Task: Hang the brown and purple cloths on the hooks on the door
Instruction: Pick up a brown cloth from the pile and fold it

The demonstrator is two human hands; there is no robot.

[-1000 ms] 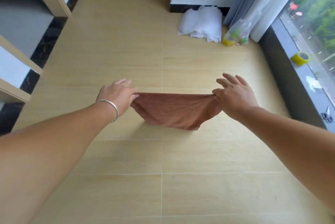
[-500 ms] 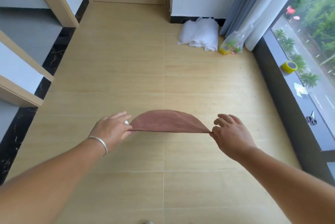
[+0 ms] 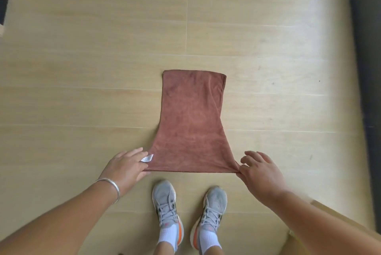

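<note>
The brown cloth (image 3: 192, 122), a second ago bunched, now hangs flat, left hand (image 3: 125, 167) and right hand (image 3: 260, 173) pinching its top corners; ready for hooking.

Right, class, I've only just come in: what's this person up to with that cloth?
A person stands on a wooden floor holding a brown cloth by its two near corners, one pinched in the left hand, the other in the right hand. The cloth is stretched out flat in front of them, above their grey shoes. A small white tag shows at the left corner. No door, hooks or purple cloth are in view, so nothing is hung yet.
</note>
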